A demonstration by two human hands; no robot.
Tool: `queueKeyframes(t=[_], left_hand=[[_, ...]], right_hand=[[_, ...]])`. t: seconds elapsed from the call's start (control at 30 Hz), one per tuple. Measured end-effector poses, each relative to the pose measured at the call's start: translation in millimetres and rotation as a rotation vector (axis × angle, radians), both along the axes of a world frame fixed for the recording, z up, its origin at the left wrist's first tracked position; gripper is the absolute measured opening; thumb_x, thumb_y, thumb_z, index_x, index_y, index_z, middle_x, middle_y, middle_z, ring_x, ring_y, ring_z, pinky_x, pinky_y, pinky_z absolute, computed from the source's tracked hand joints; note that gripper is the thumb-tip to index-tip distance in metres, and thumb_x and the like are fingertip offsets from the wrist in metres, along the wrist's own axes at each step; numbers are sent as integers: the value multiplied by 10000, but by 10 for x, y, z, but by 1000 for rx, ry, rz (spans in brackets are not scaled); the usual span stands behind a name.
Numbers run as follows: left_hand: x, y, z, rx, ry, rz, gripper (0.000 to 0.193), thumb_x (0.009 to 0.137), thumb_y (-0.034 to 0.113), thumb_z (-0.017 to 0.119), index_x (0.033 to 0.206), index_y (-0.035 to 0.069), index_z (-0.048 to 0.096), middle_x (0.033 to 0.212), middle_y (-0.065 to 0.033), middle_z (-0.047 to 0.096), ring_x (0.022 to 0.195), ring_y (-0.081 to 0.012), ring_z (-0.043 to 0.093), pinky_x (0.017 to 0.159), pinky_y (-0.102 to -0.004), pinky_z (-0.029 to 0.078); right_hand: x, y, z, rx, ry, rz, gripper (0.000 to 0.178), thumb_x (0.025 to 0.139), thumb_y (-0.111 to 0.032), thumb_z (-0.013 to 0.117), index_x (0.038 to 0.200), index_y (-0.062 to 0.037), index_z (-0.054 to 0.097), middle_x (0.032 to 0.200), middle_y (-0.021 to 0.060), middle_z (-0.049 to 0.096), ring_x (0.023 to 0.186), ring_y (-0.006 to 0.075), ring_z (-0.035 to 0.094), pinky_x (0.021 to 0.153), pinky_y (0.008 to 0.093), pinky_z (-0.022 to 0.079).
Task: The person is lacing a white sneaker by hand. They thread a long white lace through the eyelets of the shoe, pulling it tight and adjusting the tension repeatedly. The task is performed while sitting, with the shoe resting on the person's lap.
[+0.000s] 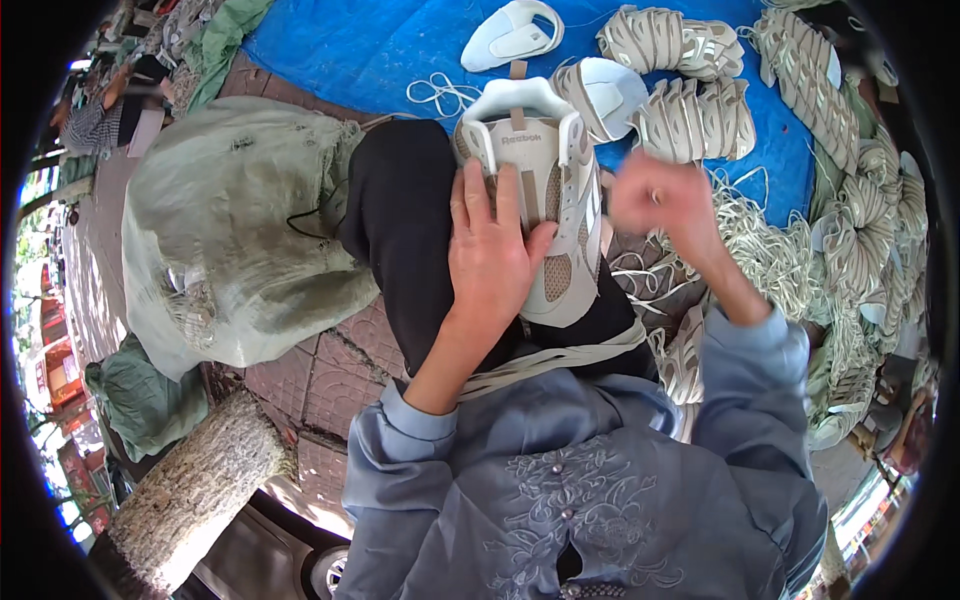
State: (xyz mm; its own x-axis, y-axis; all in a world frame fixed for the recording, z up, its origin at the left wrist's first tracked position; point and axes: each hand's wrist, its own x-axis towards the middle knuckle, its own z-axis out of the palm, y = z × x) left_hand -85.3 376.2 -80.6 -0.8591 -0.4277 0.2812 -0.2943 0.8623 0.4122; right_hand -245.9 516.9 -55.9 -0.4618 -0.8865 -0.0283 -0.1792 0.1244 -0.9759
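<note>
A beige and white shoe upper (545, 285) with mesh panels lies over my dark-trousered thighs, its collar pointing away from me. Flat on its tongue and left side rests my left hand (490, 255), fingers stretched out and thumb apart. To the right of the upper, my right hand (660, 195) is raised and smeared by motion. Its fingers look curled, but whether they hold anything I cannot make out. Off-white laces (555, 358) lie across my lap. Beyond and below my right hand is a heap of pale laces (760, 250).
A blue sheet (350, 45) spreads ahead, bearing stacked shoe uppers (693, 120), a loose white piece (512, 35) and a small lace bundle (442, 94). More uppers (870, 230) pile up at right. A bulky greenish-white sack (240, 220) and a stone block (200, 490) stand at left.
</note>
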Motion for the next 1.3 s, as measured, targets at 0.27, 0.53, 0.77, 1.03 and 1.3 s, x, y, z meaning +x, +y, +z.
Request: queueKeyframes(t=[0.27, 0.53, 0.77, 1.03, 1.3], left_hand=[[66, -20, 17, -31, 20, -30, 575, 666, 147, 685, 1160, 0, 429, 1196, -242, 381, 1066, -397, 418, 851, -415, 416], [513, 214, 337, 612, 107, -361, 202, 717, 27, 618, 911, 15, 562, 875, -124, 579, 766, -288, 570, 673, -344, 474], [417, 336, 412, 1157, -290, -508, 379, 780, 155, 603, 1116, 24, 486, 814, -76, 598, 760, -163, 584, 681, -280, 462], [815, -285, 844, 1519, -767, -229, 219, 848, 195, 533, 937, 6, 599, 596, -6, 527, 491, -41, 469, 475, -188, 383], [839, -988, 1176, 1203, -669, -128, 230, 864, 187, 481, 926, 5, 608, 521, 12, 487, 445, -38, 429, 438, -181, 346]], right_hand=[[1009, 474, -314, 171, 863, 406, 89, 603, -153, 649, 634, -106, 579, 624, 14, 447, 588, 169, 519, 492, 298, 432], [815, 385, -200, 3, 619, 331, 76, 598, -93, 599, 560, -105, 534, 608, 4, 487, 593, 166, 518, 508, 307, 440], [641, 432, 78, -138, 476, 296, 66, 599, -68, 642, 624, -87, 583, 632, 3, 551, 622, 140, 547, 548, 246, 406], [-828, 1177, 86, 74, 150, -324, 50, 650, 32, 536, 682, 9, 567, 606, 44, 558, 515, 90, 503, 481, 208, 365], [-2131, 2718, -853, 247, 360, -531, 63, 664, -13, 459, 640, -25, 517, 552, 31, 498, 495, 85, 463, 466, 216, 348]])
